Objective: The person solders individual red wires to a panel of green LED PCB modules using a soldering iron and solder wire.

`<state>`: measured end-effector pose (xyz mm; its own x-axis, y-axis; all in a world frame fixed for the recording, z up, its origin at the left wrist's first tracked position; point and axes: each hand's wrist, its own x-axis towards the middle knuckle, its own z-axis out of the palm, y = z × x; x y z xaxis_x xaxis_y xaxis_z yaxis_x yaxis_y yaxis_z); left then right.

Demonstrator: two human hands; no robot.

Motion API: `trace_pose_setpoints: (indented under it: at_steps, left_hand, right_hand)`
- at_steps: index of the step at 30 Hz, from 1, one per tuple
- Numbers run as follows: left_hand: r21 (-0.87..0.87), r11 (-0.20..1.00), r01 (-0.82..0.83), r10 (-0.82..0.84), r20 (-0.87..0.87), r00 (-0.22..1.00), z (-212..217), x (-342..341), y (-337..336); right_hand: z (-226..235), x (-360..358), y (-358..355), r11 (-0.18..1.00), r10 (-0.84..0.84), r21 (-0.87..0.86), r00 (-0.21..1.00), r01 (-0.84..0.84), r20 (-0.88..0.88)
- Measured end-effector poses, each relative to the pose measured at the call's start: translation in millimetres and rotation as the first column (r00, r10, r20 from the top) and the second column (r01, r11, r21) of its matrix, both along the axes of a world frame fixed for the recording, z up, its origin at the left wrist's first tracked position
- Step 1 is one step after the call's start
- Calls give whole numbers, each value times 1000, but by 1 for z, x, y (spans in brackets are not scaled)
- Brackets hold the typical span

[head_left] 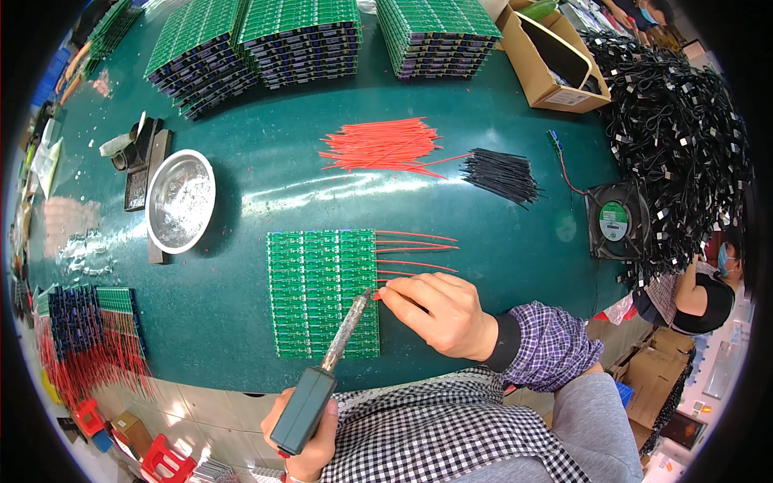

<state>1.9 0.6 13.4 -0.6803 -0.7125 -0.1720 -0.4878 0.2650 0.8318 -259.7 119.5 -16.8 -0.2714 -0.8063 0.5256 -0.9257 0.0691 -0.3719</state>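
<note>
At bench's [515,241] front edge, left hand [316,456] grips soldering iron [316,392]; right hand [447,315] pinches red wire [377,295], likely light, bendy; hold near tip.

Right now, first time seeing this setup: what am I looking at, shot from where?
No machine here: just a person's two bare hands. The single picture comes from a fisheye camera on their head, looking down, so straight edges bend. The left hand grips a soldering iron, its tip at the right edge of a green circuit panel. The right hand pinches what looks like a red wire there. The green table also holds loose red wires, black wires, a bowl and a fan.
</note>
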Motion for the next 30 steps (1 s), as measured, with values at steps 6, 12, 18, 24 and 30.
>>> trace_pose_setpoints:
  at_steps: [6, 12, 18, 24, 30]
  left_hand:
    - [-9, 1000, 7, -6, 4, 1000, 0, 2, 0]
    - [-48, 998, 35, -35, -5, 999, -5, 7, 0]
    - [-2, 999, -41, 41, -7, 999, 0, 12, 2]
    - [0, 999, -42, 42, -8, 999, 0, 11, 1]
    - [67, 967, -246, 248, -17, 969, -10, 23, 16]
  right_hand:
    - [-1, 0, 0, 1000, -2, 3, 1000, 2, -10]
    - [0, 2, 0, 1000, -23, -4, 1000, 23, 7]
    - [1, 0, -1, 1000, -3, 3, 1000, 3, 5]
    - [0, 0, -2, 1000, -5, -3, 1000, 5, 13]
    - [2, 2, -2, 1000, -22, -5, 1000, 22, -16]
